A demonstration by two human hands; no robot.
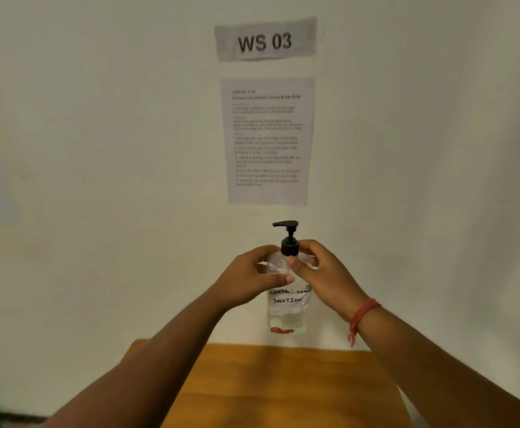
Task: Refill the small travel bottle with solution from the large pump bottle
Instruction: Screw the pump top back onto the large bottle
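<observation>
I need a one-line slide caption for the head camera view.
Left hand holds the pump bottle above the table; right hand grips its black collar.

The pump bottle (pixel 286 307) is showing clear glossy plastic under a matt black plastic pump head (pixel 289 239); the worktop (pixel 283 384) is looking like smooth orange-brown wood, and matt paper sheets (pixel 267 140) are hanging on the flat-painted wall (pixel 98 149)

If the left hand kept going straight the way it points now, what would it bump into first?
It is already there: the left hand grips the pump bottle, so it would push that toward the right hand, which holds the black collar.
</observation>
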